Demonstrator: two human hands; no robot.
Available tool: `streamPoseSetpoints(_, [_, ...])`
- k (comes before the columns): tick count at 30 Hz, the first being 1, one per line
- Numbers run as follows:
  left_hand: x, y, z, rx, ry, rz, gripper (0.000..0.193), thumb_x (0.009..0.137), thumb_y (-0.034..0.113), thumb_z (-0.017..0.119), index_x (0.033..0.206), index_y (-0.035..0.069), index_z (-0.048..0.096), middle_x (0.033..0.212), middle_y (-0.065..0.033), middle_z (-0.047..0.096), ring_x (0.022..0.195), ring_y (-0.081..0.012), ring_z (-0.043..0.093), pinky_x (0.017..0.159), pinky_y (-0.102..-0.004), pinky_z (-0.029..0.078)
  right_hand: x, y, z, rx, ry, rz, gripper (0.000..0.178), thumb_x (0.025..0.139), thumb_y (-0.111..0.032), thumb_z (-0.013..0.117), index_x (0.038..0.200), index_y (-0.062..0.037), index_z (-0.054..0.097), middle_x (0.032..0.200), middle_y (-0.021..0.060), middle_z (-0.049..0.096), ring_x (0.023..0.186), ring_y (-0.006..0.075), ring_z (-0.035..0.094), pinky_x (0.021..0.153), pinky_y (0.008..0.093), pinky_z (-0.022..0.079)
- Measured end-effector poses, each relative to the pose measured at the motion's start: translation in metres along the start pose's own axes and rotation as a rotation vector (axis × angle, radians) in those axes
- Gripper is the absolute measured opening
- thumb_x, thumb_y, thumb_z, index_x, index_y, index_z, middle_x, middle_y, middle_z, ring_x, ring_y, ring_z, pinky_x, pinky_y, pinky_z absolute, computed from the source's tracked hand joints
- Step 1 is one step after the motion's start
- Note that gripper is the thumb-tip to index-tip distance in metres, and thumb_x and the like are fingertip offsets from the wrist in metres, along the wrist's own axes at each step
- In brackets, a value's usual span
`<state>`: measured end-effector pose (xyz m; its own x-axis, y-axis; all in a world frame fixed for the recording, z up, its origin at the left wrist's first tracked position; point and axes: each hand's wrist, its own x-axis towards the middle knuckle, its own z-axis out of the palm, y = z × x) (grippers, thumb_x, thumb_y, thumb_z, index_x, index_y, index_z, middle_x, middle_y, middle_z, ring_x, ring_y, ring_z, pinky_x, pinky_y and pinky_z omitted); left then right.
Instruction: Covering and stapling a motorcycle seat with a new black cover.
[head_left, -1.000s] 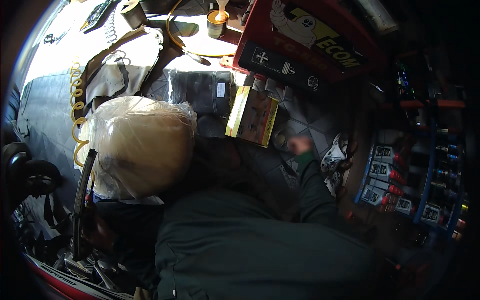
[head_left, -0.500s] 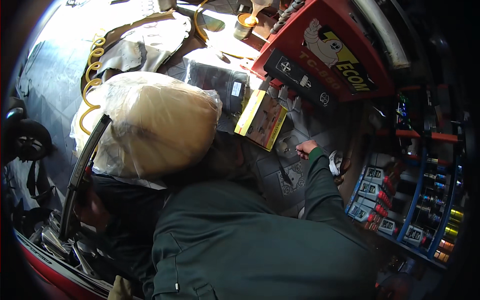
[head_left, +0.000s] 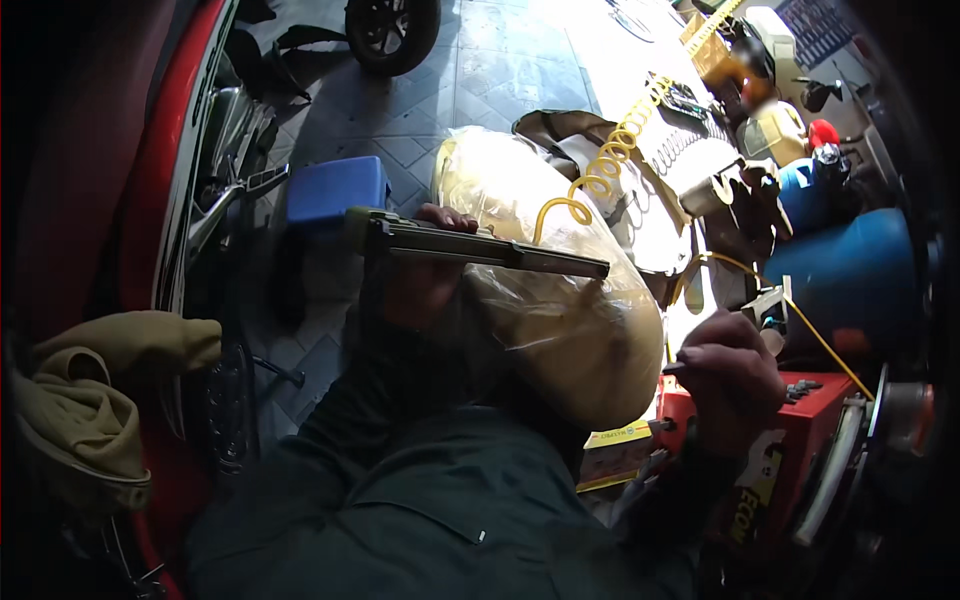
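Observation:
My left hand (head_left: 425, 285) grips a long dark air staple gun (head_left: 490, 250), held level with its slim magazine pointing right. A yellow coiled air hose (head_left: 597, 185) reaches down to it, though the joint is hidden. Under and beyond the tool lies a bulky padded seat (head_left: 600, 350), its tan foam wrapped in clear plastic. My right hand (head_left: 735, 365) is raised to the right of the seat, fingers pinched together. A small grey piece (head_left: 676, 366) sticks out from the fingertips; its kind cannot be made out.
A blue stool (head_left: 335, 190) stands on the tiled floor at the left. Beige cloth (head_left: 75, 410) hangs beside a red vehicle (head_left: 190, 110). To the right are a red machine (head_left: 815, 425), a blue drum (head_left: 850, 285) and a yellow box (head_left: 612, 452). A wheel (head_left: 392, 35) stands far off.
My view has swung left. My right hand has come up from low near the floor to beside the seat. The staple gun has turned from steeply upright to nearly level.

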<state>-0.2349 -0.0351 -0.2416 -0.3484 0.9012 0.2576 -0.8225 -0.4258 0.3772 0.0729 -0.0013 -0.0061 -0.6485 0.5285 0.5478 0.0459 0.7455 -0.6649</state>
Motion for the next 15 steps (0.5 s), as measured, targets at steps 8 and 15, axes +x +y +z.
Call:
streamPoseSetpoints(8, [-0.013, 0.003, 0.006, 0.516, 0.048, 0.113, 0.01, 0.101, 0.014, 0.061, 0.106, 0.007, 0.063, 0.109, -0.0101, 0.066, 0.106, -0.0265, 0.066, 0.096, -0.0366, 0.054, 0.131, 0.052, 0.135, 0.089, -0.54, -0.255, 0.024, 0.079, 0.004, 0.08, 0.102, 0.0004, 0.072, 0.094, 0.0147, 0.07, 0.085, 0.0255, 0.071, 0.071, 0.0341, 0.056])
streamPoseSetpoints(15, [-0.02, 0.006, -0.003, 0.874, 0.008, 0.005, 0.03, 0.093, -0.007, 0.06, 0.119, 0.008, 0.054, 0.11, -0.0049, 0.059, 0.102, -0.0169, 0.06, 0.092, -0.0321, 0.049, 0.146, 0.058, 0.154, -0.013, -0.638, -0.394, 0.024, 0.079, 0.002, 0.079, 0.102, -0.0014, 0.072, 0.094, 0.0133, 0.068, 0.082, 0.0277, 0.069, 0.069, 0.0365, 0.054])
